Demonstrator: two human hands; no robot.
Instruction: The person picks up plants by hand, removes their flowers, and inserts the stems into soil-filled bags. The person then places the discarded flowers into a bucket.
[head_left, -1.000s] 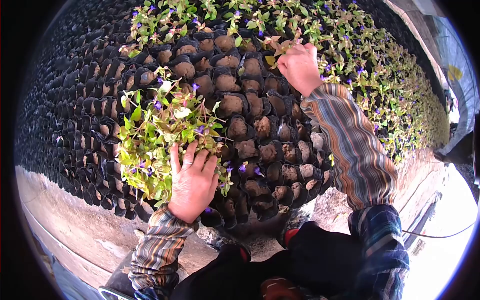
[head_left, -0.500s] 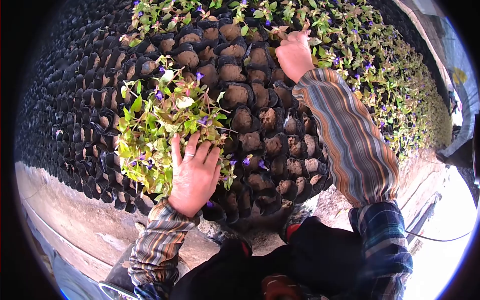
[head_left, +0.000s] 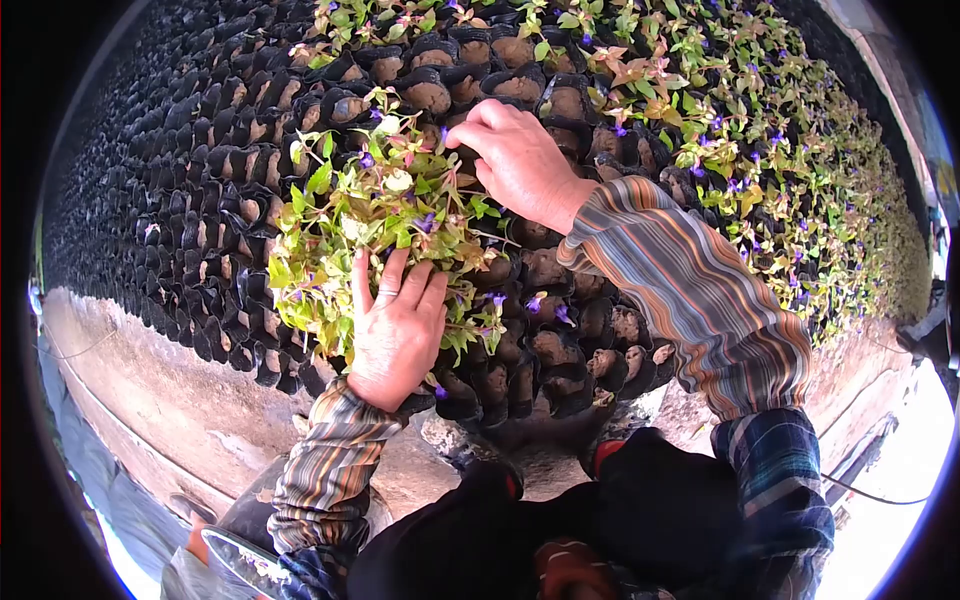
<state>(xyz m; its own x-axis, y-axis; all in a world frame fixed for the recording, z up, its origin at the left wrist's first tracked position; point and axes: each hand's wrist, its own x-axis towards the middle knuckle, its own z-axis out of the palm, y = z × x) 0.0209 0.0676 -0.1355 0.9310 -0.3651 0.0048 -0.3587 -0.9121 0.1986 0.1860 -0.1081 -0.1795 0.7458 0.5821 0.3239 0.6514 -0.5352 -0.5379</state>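
I see the left hand point(head_left: 400, 345) back upward, fingers slightly spread over the near side of a dense, yellow-green leafy bunch of violet-flowered seedlings point(head_left: 375, 215); I can't tell whether it grips. The bunch sits over black, soil-filled, soft-walled pots point(head_left: 428, 97). Farther out, the right hand point(head_left: 520, 160) is half-curled at its right edge, any hold unclear to me. Beyond stand more leafy, purple-flowered plants point(head_left: 740, 150).

The pale floor point(head_left: 150, 350) carries tightly packed black bags point(head_left: 205, 185), many showing brown soil point(head_left: 428, 97). On the bags lies a leafy pile point(head_left: 345, 225), with purple flowers point(head_left: 562, 315) beside it; more plants point(head_left: 800, 215) spread across the right.
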